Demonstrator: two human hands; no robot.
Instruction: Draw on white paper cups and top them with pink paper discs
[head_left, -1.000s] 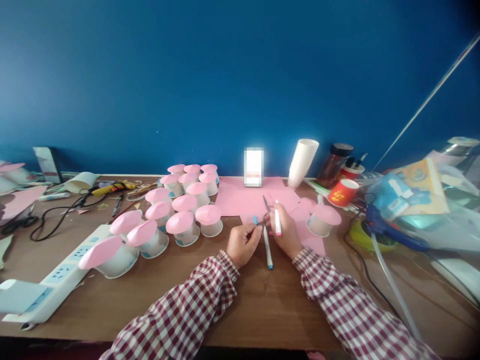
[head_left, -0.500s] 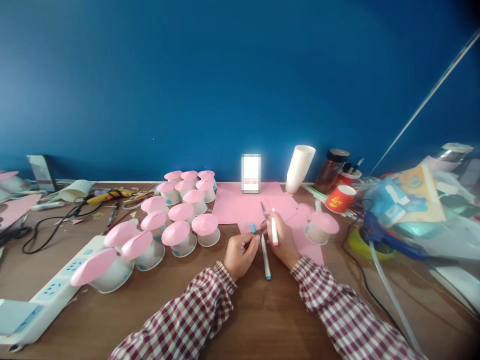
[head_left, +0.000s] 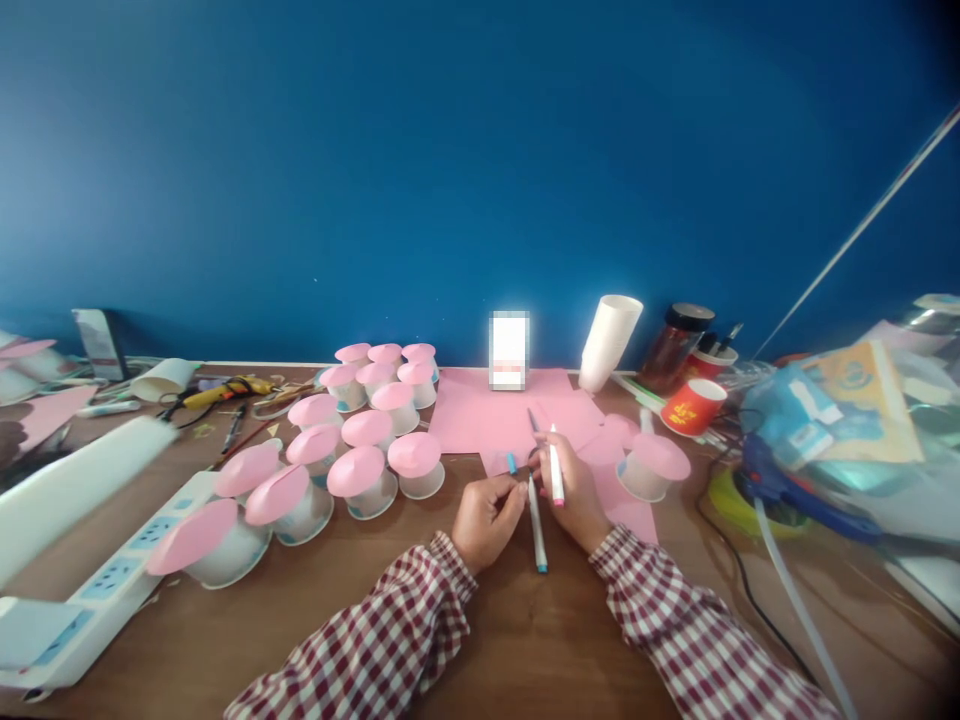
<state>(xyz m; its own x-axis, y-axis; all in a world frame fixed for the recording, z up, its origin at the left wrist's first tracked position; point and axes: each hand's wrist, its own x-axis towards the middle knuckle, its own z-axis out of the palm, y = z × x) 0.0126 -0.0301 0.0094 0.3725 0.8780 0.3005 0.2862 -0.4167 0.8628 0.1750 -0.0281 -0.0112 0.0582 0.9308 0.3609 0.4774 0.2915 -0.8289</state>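
Head view: right hand [head_left: 574,488] grips pink-ended white marker [head_left: 556,472] upright-ish, seemingly tucked to spare the fingertips. Left hand [head_left: 486,520] curled; can't tell if gripping. Blue-ended white marker [head_left: 538,530] between hands, likely for easy reach, above bench [head_left: 525,645].

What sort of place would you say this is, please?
This looks like a craft work table, perhaps in a small workshop: many paper cups topped with pink discs, pink paper sheets, and a pink-ended white marker in the right hand.
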